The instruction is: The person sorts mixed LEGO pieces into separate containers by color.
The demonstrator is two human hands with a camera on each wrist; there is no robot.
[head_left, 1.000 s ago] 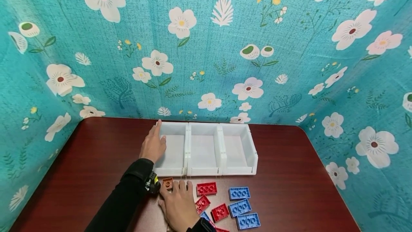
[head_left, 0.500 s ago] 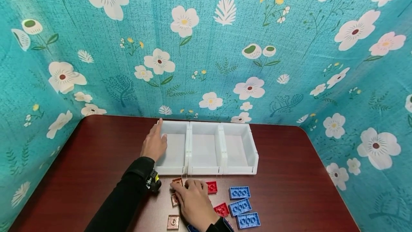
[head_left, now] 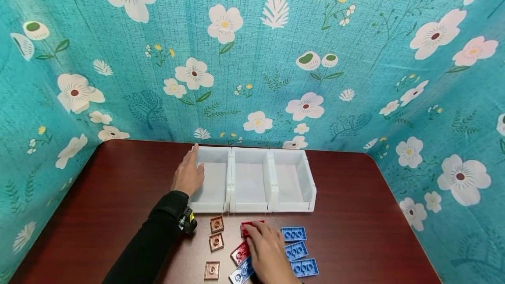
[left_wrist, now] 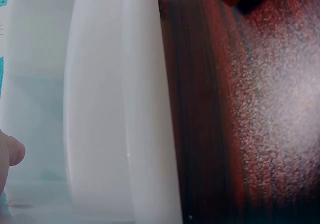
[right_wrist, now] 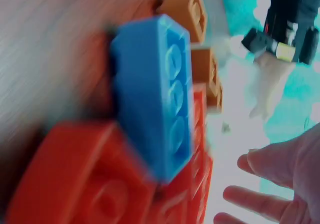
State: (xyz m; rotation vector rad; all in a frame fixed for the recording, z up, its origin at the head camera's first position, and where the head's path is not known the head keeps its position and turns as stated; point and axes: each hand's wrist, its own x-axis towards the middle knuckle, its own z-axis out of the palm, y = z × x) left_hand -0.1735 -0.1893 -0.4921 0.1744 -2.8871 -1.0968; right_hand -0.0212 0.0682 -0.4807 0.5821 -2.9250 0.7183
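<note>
My left hand (head_left: 188,174) rests along the left wall of a row of three joined white bins (head_left: 250,208), its index finger straight. In the left wrist view, a fingertip (left_wrist: 16,150) shows beside the bin wall. My right hand (head_left: 268,251) hovers over the toy bricks, fingers slightly bent, holding nothing visible. Beneath or beside it lie a red brick (head_left: 239,253), another red brick (head_left: 246,229) near its fingertips, and a blue brick (head_left: 241,271). In the right wrist view, its fingers stand apart from the blue brick (right_wrist: 150,93) and red brick (right_wrist: 75,179).
Three small orange-brown bricks (head_left: 216,242) form a rough column to the left. Three blue bricks (head_left: 293,233) lie at the right, partly behind the right hand. Brown table (head_left: 355,214) surrounds the bins; a floral teal curtain (head_left: 252,78) stands behind.
My right hand has moved right, from the top orange-brown brick to the red bricks. That brick has shifted slightly right, nearer the column. The left hand has stayed on the bin.
</note>
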